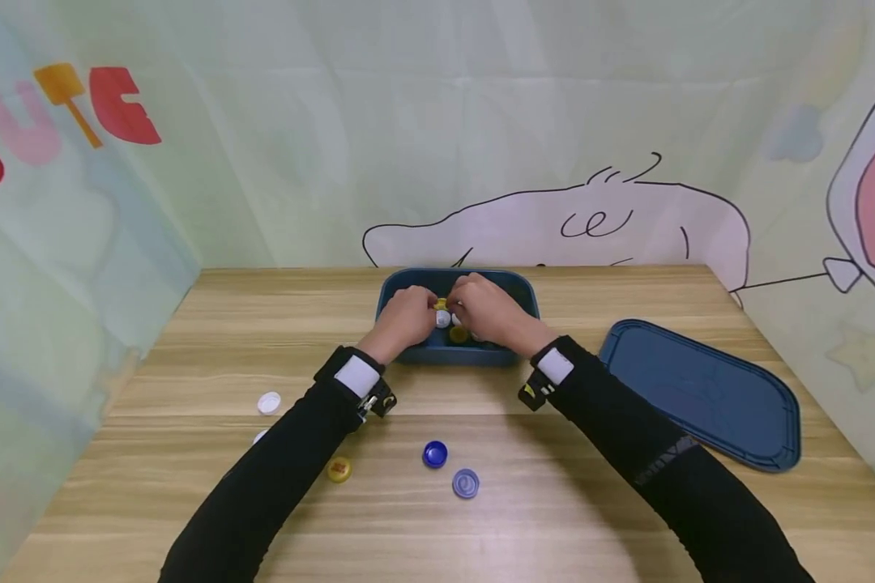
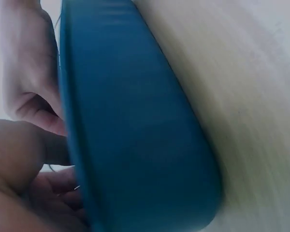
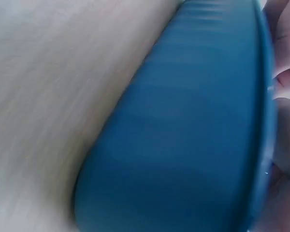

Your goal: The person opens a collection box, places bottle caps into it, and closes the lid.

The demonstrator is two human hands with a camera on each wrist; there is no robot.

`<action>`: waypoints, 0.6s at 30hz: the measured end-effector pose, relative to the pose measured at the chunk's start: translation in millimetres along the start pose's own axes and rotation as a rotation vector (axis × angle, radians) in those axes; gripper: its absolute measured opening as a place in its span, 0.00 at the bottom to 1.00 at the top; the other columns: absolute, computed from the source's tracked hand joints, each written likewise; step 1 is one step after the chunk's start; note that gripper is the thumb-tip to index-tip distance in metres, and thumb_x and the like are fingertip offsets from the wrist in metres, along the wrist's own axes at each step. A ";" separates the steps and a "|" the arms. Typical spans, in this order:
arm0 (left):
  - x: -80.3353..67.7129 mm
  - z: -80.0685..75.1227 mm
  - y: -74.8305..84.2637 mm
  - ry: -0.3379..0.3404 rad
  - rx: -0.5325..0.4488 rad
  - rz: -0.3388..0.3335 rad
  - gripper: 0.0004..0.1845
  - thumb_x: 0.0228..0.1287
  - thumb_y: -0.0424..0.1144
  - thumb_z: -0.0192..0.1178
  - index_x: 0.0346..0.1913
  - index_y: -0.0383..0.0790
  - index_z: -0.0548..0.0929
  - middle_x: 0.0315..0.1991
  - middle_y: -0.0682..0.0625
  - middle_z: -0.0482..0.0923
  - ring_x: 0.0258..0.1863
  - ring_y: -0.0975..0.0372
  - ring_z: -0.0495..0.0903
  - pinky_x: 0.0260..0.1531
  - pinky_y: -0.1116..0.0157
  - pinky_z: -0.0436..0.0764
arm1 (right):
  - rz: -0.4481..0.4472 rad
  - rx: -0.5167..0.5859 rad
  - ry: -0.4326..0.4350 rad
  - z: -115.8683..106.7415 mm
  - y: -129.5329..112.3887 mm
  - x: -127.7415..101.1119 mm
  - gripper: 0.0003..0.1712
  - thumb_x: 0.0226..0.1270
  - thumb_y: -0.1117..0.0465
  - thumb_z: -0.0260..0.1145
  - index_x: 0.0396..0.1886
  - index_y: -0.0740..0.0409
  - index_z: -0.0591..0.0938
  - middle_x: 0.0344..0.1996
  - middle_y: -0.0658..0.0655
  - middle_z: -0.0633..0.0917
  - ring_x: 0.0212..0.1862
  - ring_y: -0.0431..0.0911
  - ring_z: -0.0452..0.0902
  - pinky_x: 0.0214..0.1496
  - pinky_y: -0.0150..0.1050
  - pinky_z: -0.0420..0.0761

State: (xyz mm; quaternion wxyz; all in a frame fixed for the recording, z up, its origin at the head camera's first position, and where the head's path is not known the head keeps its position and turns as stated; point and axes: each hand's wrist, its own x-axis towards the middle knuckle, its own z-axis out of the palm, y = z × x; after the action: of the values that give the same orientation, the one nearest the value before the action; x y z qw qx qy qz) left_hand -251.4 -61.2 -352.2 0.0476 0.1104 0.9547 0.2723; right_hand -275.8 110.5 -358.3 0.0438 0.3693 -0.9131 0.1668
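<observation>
A dark blue rectangular box (image 1: 437,355) stands at the table's back edge with several white and yellow bottle caps inside. My left hand (image 1: 407,317) reaches over its left side and my right hand (image 1: 487,308) over its right. Between their fingertips is a yellow bottle cap (image 1: 441,304), which both hands appear to pinch from opposite sides. Below it in the box lie a white cap (image 1: 443,319) and another yellow cap (image 1: 458,334). In both wrist views the box wall (image 2: 130,121) (image 3: 183,130) hides the fingertips.
A dark blue lid (image 1: 707,397) lies at the right of the wooden table. Nearer the front lie a dark blue cap (image 1: 434,454), a lighter blue cap (image 1: 465,483) and a yellow cap (image 1: 339,469). A white cap (image 1: 269,402) is at the left; another is partly behind the left sleeve.
</observation>
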 end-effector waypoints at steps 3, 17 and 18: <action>-12.6 -3.6 5.5 0.033 -0.037 0.039 0.17 0.77 0.33 0.55 0.62 0.31 0.80 0.44 0.44 0.82 0.32 0.58 0.79 0.31 0.65 0.75 | -0.024 0.007 0.049 -5.2 -7.1 -11.0 0.08 0.72 0.70 0.65 0.41 0.66 0.90 0.39 0.59 0.86 0.46 0.53 0.78 0.50 0.45 0.80; -108.7 -11.7 23.2 -0.027 -0.009 0.203 0.19 0.74 0.38 0.64 0.64 0.35 0.80 0.53 0.45 0.81 0.45 0.58 0.79 0.46 0.60 0.82 | -0.240 0.022 0.129 -15.4 -64.1 -83.2 0.05 0.66 0.63 0.76 0.40 0.58 0.90 0.40 0.53 0.85 0.42 0.44 0.80 0.45 0.37 0.83; -117.1 -9.5 22.0 -0.037 -0.008 0.202 0.19 0.74 0.38 0.64 0.63 0.35 0.81 0.53 0.45 0.81 0.45 0.58 0.80 0.45 0.60 0.82 | -0.255 0.014 0.108 -15.3 -67.1 -88.5 0.06 0.66 0.62 0.76 0.40 0.58 0.90 0.40 0.52 0.85 0.41 0.43 0.80 0.44 0.36 0.83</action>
State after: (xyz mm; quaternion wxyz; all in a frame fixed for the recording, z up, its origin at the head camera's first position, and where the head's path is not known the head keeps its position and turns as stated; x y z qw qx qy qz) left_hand -135.0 -75.5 -328.9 0.0381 0.2107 0.9365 0.2777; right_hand -166.2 129.1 -343.6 0.1110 0.4731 -0.8539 0.1861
